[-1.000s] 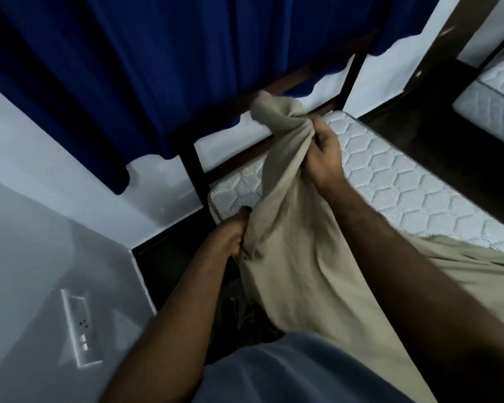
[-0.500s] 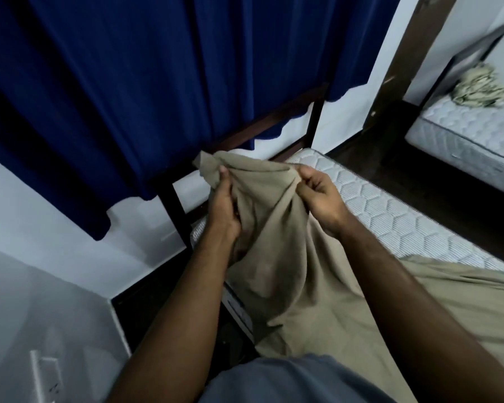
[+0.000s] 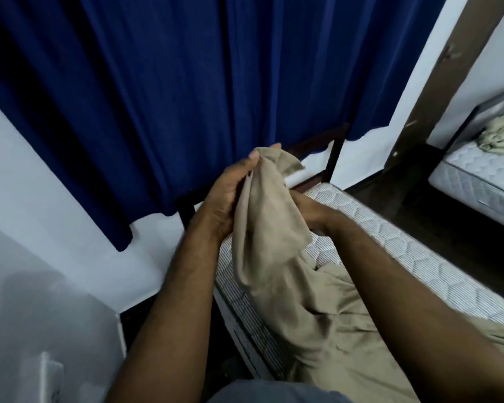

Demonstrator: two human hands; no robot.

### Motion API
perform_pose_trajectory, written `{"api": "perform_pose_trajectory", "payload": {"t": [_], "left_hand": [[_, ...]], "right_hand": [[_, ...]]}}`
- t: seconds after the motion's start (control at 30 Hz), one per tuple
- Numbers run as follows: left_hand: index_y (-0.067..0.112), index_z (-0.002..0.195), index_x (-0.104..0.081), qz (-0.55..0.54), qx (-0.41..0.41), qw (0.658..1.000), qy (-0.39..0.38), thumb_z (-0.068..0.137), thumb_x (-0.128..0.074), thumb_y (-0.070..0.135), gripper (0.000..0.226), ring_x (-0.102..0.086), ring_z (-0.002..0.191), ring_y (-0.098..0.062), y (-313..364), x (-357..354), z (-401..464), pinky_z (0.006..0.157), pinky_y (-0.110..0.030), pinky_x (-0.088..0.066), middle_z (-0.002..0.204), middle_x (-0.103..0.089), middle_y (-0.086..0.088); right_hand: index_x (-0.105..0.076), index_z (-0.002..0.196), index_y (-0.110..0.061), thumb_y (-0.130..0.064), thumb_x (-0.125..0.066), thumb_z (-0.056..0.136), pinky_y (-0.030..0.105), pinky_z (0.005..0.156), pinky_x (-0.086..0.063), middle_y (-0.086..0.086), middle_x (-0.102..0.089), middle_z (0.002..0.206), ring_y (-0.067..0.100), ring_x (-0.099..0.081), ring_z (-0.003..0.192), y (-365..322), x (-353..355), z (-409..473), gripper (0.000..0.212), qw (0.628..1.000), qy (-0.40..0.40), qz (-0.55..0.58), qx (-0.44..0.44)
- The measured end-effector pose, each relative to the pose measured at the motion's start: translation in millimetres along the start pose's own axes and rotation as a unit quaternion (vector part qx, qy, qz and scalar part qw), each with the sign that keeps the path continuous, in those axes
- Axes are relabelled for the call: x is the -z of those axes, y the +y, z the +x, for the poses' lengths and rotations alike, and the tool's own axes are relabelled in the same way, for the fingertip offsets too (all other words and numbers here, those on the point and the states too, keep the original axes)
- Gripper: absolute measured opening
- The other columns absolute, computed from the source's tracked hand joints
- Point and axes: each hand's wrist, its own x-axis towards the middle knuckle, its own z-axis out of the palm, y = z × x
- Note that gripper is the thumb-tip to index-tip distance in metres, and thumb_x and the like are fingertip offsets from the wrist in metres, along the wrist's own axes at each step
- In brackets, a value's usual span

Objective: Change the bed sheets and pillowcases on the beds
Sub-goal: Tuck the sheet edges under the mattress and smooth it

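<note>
**Both hands bunch a corner of the tan sheet above the bare mattress**

At the far left a pale grey wall [image 3: 35, 286] meets a white wall, with a dim white fitting low on it, too blurred to name. Above hangs a deep blue curtain [image 3: 163, 91] in soft vertical folds, its scalloped hem ending over a dark bed frame [image 3: 336, 158].

The left hand [image 3: 224, 199] holds the gathered corner of the tan bed sheet [image 3: 271, 237] from the left, its fingers [image 3: 252, 158] lying up along the cloth and the thumb pressed against it. The sheet is matte, thin and heavily creased; its corner sticks up in a crumpled peak above the hands, and the rest falls in a twisted rope down over the near edge of the mattress [image 3: 413, 257] and spreads toward the lower right. The right hand [image 3: 309, 212] grips the bunched sheet from the right, its fingers curled into the cloth and mostly hidden by it.

The mattress is bare, white-grey, quilted in hexagons on top with a fine striped side band. Past a dark floor strip and a brown post [image 3: 437, 91] stands a second mattress [image 3: 477, 175] carrying a crumpled pale cloth [image 3: 501, 135].

Compared with half a second ago, the hands have drawn closer together, the sheet between them is gathered tighter, and the left hand has shifted from gripping the top edge to lying along the bundle.
</note>
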Motion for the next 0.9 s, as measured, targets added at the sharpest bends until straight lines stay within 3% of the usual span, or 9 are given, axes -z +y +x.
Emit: {"api": "perform_pose_trajectory", "payload": {"t": [0.07, 0.17, 0.33, 0.47, 0.57, 0.63, 0.73, 0.83, 0.9], "left_hand": [[0.016, 0.136, -0.063, 0.023, -0.023, 0.999, 0.031, 0.100, -0.053, 0.040, 0.044, -0.063, 0.120, -0.022, 4.8, 8.1, -6.2, 0.111, -0.040, -0.043, 0.130, -0.067, -0.011], [0.012, 0.128, -0.069, 0.036, -0.084, 0.985, 0.147, 0.088, -0.073, 0.034, 0.046, -0.067, 0.117, -0.025, 10.8, 29.4, -12.2, 0.108, -0.044, -0.049, 0.122, -0.071, -0.013], [0.019, 0.124, -0.065, 0.233, -0.159, 0.853, 0.439, 0.080, -0.082, 0.014, 0.047, -0.068, 0.096, -0.014, -1.8, 75.3, -19.3, 0.092, -0.029, -0.054, 0.116, -0.069, -0.001], [0.025, 0.158, -0.018, 0.438, -0.068, 0.747, 0.496, 0.079, -0.077, 0.042, 0.100, -0.050, 0.124, -0.027, -18.3, 95.2, -4.8, 0.107, -0.030, -0.042, 0.155, -0.030, -0.022], [0.028, 0.152, -0.028, 0.518, -0.018, 0.737, 0.434, 0.067, -0.074, 0.063, 0.103, -0.036, 0.141, -0.043, -29.5, 82.2, 8.6, 0.117, -0.043, -0.035, 0.159, -0.024, -0.030], [0.023, 0.151, -0.037, 0.566, -0.019, 0.727, 0.389, 0.076, -0.082, 0.048, 0.091, -0.032, 0.144, -0.034, -34.3, 63.0, 9.0, 0.117, -0.034, -0.030, 0.165, 0.002, -0.025], [0.021, 0.153, -0.036, 0.514, -0.054, 0.804, 0.294, 0.080, -0.085, 0.030, 0.089, -0.046, 0.134, -0.021, -46.4, 52.7, 11.4, 0.112, -0.032, -0.042, 0.167, 0.013, -0.004], [0.025, 0.153, -0.038, 0.449, -0.087, 0.857, 0.237, 0.077, -0.087, 0.022, 0.090, -0.047, 0.130, -0.013, -65.7, 55.7, 16.3, 0.102, -0.033, -0.050, 0.161, -0.026, -0.002], [0.027, 0.143, -0.050, 0.369, -0.030, 0.905, 0.211, 0.085, -0.079, 0.017, 0.065, -0.065, 0.094, -0.015, -81.2, 57.5, 16.3, 0.074, -0.030, -0.057, 0.127, -0.063, -0.001]], "right_hand": [[-0.064, 0.095, -0.029, 0.003, -0.061, 0.095, 0.021, 0.079, -0.052, -0.011, -0.067, 0.091, -0.006, -0.063, 0.078, -3.5, -8.9, 5.6, 0.032, 1.000, 0.015, -0.008, -0.006], [-0.066, 0.067, -0.018, -0.016, -0.058, 0.098, 0.029, 0.063, -0.047, -0.002, -0.065, 0.063, 0.013, -0.060, 0.059, 7.9, -0.5, 35.0, 0.032, 0.971, 0.234, -0.025, -0.047], [-0.058, 0.090, 0.000, -0.026, -0.038, 0.103, 0.024, 0.076, -0.046, 0.009, -0.059, 0.086, 0.014, -0.051, 0.078, -2.0, 55.7, 33.1, 0.035, 0.761, 0.645, 0.060, 0.034], [-0.057, 0.095, -0.003, -0.015, -0.041, 0.103, 0.008, 0.082, -0.033, 0.009, -0.050, 0.096, 0.007, -0.043, 0.086, -12.5, 47.2, 32.2, 0.022, 0.792, 0.587, -0.081, 0.147], [-0.057, 0.093, -0.006, -0.015, -0.042, 0.105, 0.020, 0.084, -0.039, 0.007, -0.051, 0.094, 0.008, -0.047, 0.086, -7.6, 25.4, 36.0, 0.022, 0.835, 0.511, -0.097, 0.178], [-0.053, 0.090, -0.010, -0.014, -0.041, 0.106, 0.025, 0.082, -0.042, 0.007, -0.054, 0.091, 0.006, -0.049, 0.084, -11.2, 11.8, 33.3, 0.020, 0.847, 0.492, -0.070, 0.188], [-0.053, 0.087, -0.005, -0.007, -0.039, 0.106, 0.022, 0.078, -0.045, 0.004, -0.061, 0.085, 0.001, -0.055, 0.080, -23.7, -1.2, 24.5, 0.024, 0.872, 0.440, 0.004, 0.213], [-0.053, 0.085, 0.000, -0.003, -0.037, 0.107, 0.025, 0.075, -0.048, 0.012, -0.063, 0.081, 0.014, -0.060, 0.076, -35.4, -8.5, 17.7, 0.027, 0.899, 0.355, 0.026, 0.255], [-0.053, 0.086, 0.002, -0.001, -0.037, 0.106, 0.028, 0.074, -0.048, 0.016, -0.063, 0.080, 0.020, -0.060, 0.075, -39.2, -10.3, 16.2, 0.025, 0.909, 0.323, 0.013, 0.264]]}}
